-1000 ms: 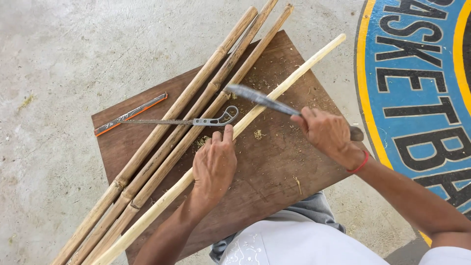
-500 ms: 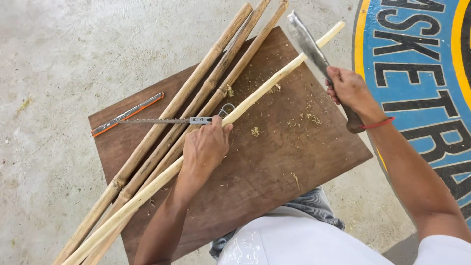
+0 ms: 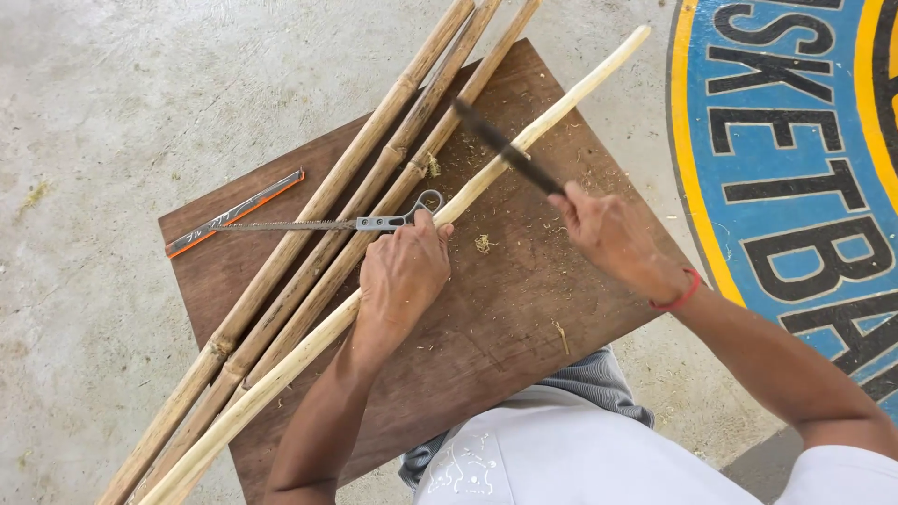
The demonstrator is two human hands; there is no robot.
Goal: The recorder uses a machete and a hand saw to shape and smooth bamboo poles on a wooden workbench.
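My left hand (image 3: 404, 269) presses down on a pale peeled bamboo stick (image 3: 552, 110) that lies diagonally across a brown wooden board (image 3: 524, 318). My right hand (image 3: 613, 236) grips the handle of a dark long-bladed knife (image 3: 505, 150). Its blade crosses the pale stick just beyond my left hand, touching it. Three unpeeled tan bamboo poles (image 3: 374, 178) lie side by side to the left of the pale stick. A red band sits on my right wrist.
A thin saw blade with a metal ring handle (image 3: 327, 224) lies across the poles, and an orange-edged strip (image 3: 234, 212) rests on the board's left corner. Shavings dot the board. Grey concrete floor (image 3: 112, 112) surrounds it; a blue-and-yellow painted floor emblem (image 3: 795, 122) is at the right.
My right hand raised the knife up and away, then brought it back down onto the pale stick. My left hand stayed pressed on the stick, which rolled slightly.
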